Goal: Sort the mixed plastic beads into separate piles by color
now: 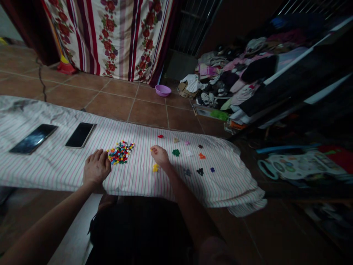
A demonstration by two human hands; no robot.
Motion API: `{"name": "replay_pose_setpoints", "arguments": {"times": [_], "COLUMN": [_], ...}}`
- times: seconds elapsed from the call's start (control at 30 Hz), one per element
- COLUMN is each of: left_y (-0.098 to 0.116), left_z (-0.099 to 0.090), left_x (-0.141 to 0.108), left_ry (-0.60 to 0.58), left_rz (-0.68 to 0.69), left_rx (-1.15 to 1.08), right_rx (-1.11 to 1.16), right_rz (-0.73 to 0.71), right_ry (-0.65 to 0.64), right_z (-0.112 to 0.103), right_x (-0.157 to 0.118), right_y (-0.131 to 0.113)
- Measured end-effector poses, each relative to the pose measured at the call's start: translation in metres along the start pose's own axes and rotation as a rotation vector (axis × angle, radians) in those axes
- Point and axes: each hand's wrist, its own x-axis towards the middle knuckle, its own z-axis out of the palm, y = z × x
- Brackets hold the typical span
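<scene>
A mixed heap of small coloured beads [120,152] lies on the striped cloth [138,180]. My left hand [97,166] rests palm down on the cloth at the heap's left edge, fingers lying flat. To the right of the heap, my right hand [160,154] pinches a small yellow bead [151,149] between its fingertips, just above the yellow pile [156,168]. Separate small piles lie around and beyond it: red [160,136], green [175,152], white [189,154], orange [202,156], grey [187,172], black [200,171] and dark blue [212,169].
Two phones, one larger [33,139] and one smaller [80,135], lie on the cloth at the left. Beyond the cloth, a purple basin [163,90] stands on the tiled floor near a floral curtain [110,40]. Heaped clothes [237,73] fill the back right.
</scene>
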Motion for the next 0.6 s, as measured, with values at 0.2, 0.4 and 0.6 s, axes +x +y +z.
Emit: {"name": "replay_pose_setpoints", "arguments": {"times": [0.2,0.4,0.6], "left_y": [-0.001,0.0,-0.002], "left_z": [0.0,0.0,0.002], "left_x": [0.0,-0.001,-0.001], "left_ry": [0.005,0.028,0.032], "left_rz": [0.004,0.014,0.011], "left_rx": [0.022,0.039,0.019], "right_rx": [0.028,-0.03,-0.051], "right_rz": [-0.067,-0.157,-0.195], "right_ry": [0.02,-0.005,0.016], "right_z": [-0.011,-0.016,-0.016], "right_x": [-0.018,-0.044,-0.061], "right_y": [0.021,0.03,0.035]}}
